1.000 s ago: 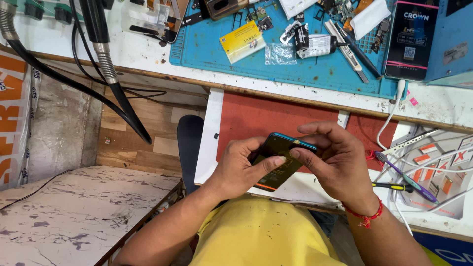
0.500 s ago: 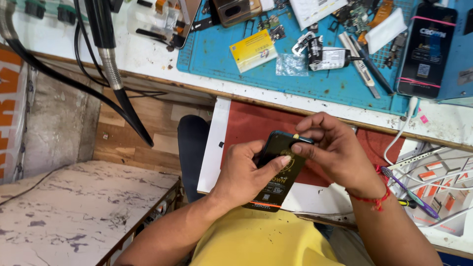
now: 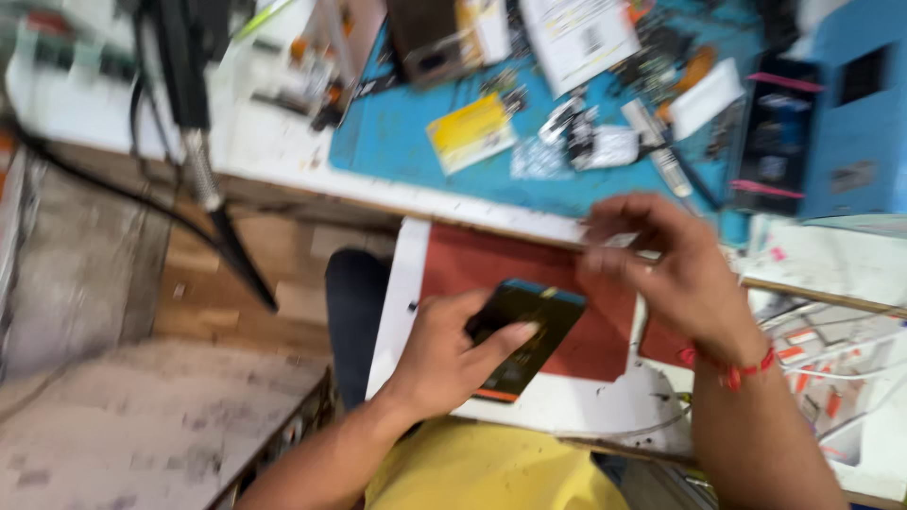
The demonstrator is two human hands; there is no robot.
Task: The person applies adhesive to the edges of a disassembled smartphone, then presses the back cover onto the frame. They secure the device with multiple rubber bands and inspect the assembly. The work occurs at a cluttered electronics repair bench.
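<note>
Two hands are working over a red mat (image 3: 529,274) on the worktop (image 3: 605,416). The left hand (image 3: 444,354) is gripping a dark phone (image 3: 525,335) by its lower edge, tilting it above the mat. To its right, the right hand (image 3: 675,274) is hovering apart from the phone, fingers curled; motion blur is hiding whether its grip is pinching anything. This looks like mid-handling; a next move would call for steadying the phone.
</note>
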